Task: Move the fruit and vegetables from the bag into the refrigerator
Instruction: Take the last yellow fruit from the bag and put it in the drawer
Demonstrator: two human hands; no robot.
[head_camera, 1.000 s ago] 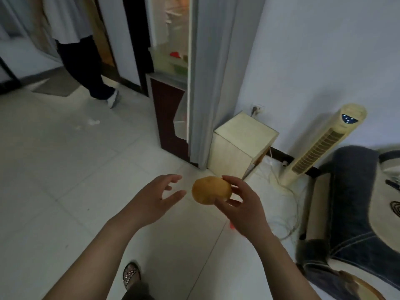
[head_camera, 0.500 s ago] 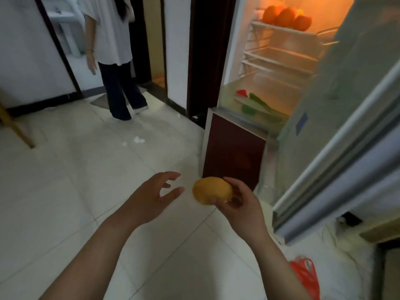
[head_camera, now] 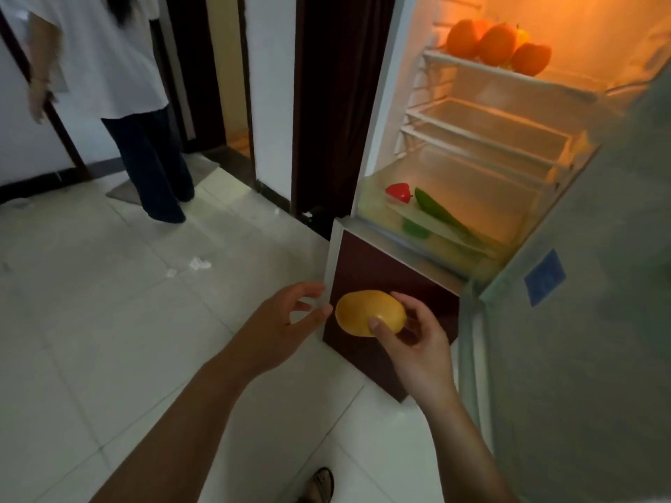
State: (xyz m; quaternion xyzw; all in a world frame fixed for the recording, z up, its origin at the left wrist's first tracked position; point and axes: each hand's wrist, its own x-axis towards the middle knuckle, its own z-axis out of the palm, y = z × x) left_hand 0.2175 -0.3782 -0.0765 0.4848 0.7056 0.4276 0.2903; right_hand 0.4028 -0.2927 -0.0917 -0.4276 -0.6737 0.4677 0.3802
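My right hand (head_camera: 414, 343) grips a yellow oval fruit (head_camera: 366, 310) by its right end, low in front of the refrigerator (head_camera: 472, 147). Just left of the fruit hovers my left hand (head_camera: 287, 321), fingers loosely spread and holding nothing. The refrigerator stands lit inside. Several orange fruits (head_camera: 497, 45) lie on its top shelf. On the lowest shelf are a red pepper (head_camera: 398, 193) and a long green vegetable (head_camera: 443, 214). No bag is in view.
The open refrigerator door (head_camera: 588, 303) fills the right side. The dark red lower door (head_camera: 392, 277) is right behind my hands. A person (head_camera: 120, 85) stands at the back left near a doorway and a mat (head_camera: 163, 179). Paper scraps (head_camera: 199, 263) lie on the white tiled floor.
The view has swung left and up from the wall, box and fan to the open refrigerator, which is now closer. Both hands keep the same pose around the fruit.
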